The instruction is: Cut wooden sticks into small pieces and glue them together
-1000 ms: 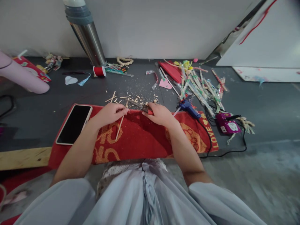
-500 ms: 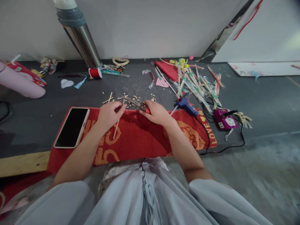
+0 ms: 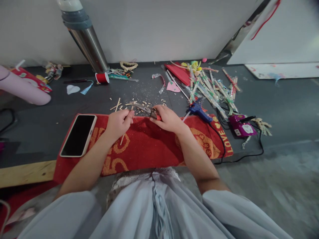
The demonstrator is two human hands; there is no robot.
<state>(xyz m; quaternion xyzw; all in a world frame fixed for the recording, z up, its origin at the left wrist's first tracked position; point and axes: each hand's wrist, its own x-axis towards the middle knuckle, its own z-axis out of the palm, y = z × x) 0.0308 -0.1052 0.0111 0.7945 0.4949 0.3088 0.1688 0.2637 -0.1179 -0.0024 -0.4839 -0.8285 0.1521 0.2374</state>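
My left hand (image 3: 119,123) is closed around a thin pale wooden stick (image 3: 122,138). The stick's lower end points down over the red towel (image 3: 154,142), and its upper end is at the tool's blades. In my right hand (image 3: 167,119) is a pair of scissors (image 3: 142,107) with grey metal blades and red handles, mostly covered by my fingers. The blades point left toward the stick; whether they touch it I cannot tell. Short cut wooden pieces (image 3: 147,103) and crumbs lie scattered on the dark tabletop just beyond both hands, beside a few longer stick pieces (image 3: 117,105).
A phone (image 3: 78,135) lies on the towel at left. On the right are a blue glue gun (image 3: 200,112), a purple box (image 3: 241,126) with a black cord, and several wrapped sticks (image 3: 208,89). Behind stand a steel thermos (image 3: 87,43) and a red thread spool (image 3: 101,78).
The left fingers have curled further round the stick, and its visible lower part is shorter. The right hand keeps the scissors in nearly the same place. The whole view has shifted slightly.
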